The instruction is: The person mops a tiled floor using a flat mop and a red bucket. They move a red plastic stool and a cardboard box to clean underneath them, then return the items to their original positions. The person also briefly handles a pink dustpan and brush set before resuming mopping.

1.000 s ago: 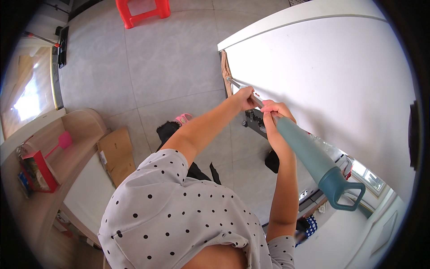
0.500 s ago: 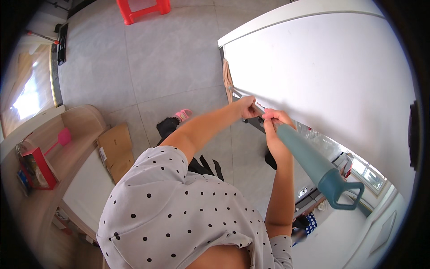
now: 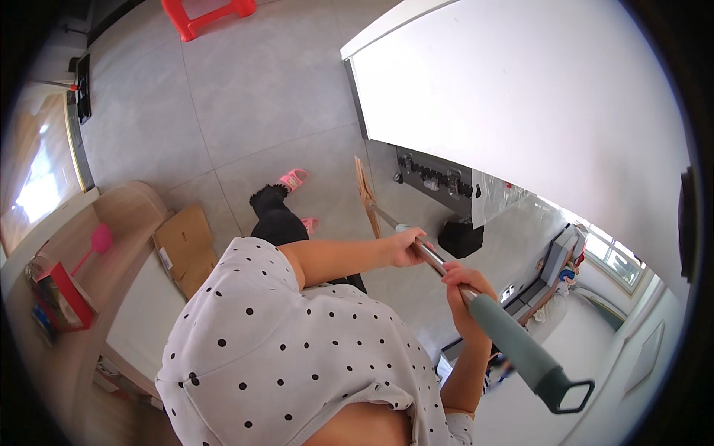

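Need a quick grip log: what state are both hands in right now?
Left hand: closed, holding the mop's metal pole.
Right hand: closed, holding the same pole beside its grey-green grip.

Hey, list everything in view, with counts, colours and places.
Floor: 1, grey, middle
Mop: 1, green handle, tan head, right of centre
Panel: 1, white, upper right
Stool: 1, red, top left
Shelf: 1, pale wood, left
Box: 1, red, on shelf
Paddle-shaped thing: 1, pink, on shelf
Cardboard: 1, brown, beside shelf
Bundle: 1, black, on floor
Window: 1, pale frame, far right
Clutter: uncountable, mixed colours, far right
Sandals: 2, pink, on floor
Trousers: 1 pair, black, left of centre
Shirt: 1, white, black-dotted, bottom centre
Left hand: 1, bare, on mop nearer head
Right hand: 1, bare, on mop nearer handle
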Motion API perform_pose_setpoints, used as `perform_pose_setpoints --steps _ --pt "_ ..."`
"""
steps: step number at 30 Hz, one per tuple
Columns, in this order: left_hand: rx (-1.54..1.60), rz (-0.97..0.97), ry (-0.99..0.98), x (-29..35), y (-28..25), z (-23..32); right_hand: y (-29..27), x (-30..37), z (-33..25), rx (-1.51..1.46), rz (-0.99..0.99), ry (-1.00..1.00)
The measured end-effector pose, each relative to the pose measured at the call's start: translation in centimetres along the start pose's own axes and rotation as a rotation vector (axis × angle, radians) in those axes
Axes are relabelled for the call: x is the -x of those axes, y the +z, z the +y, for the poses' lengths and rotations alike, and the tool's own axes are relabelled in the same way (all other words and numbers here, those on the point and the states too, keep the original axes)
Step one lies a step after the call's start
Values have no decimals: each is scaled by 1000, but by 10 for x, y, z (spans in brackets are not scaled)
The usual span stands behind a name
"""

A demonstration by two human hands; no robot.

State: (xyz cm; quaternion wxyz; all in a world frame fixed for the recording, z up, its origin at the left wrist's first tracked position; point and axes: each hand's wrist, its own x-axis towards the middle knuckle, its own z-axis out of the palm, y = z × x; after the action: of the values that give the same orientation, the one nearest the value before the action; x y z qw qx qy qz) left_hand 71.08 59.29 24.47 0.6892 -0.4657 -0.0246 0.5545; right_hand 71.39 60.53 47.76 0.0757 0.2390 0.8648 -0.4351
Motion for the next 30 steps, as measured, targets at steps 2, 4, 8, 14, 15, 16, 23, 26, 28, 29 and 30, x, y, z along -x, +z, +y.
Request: perform_pose_setpoints --steps 2,4,8,14,15,16,23,26,28,29,30 --pt "42 27 41 11 7 -3 -2 8 3 -45 14 -36" --pt "43 49 140 14 8 6 1 9 6 -70 29 -85" --pt "26 2 288 1 10 46 21 -9 6 -39 66 -219" --pt "11 -22 349 3 41 95 39 -45 1 76 145 -312" --pt "5 -10 351 1 45 103 42 -51 0 84 171 -304" --pt "-9 -15 321 0 47 111 41 -58 1 70 151 -304" --pt "-91 80 268 -17 41 148 63 -85 26 -25 156 -226" --pt "-159 70 223 -22 29 153 76 -77 22 -76 197 -218" --pt "-158 26 207 -19 16 148 82 -66 23 -102 201 -190" --pt "-171 33 233 -13 17 139 81 -59 17 -25 172 -260" --pt "-180 43 262 -4 17 130 81 -56 18 -41 163 -345"
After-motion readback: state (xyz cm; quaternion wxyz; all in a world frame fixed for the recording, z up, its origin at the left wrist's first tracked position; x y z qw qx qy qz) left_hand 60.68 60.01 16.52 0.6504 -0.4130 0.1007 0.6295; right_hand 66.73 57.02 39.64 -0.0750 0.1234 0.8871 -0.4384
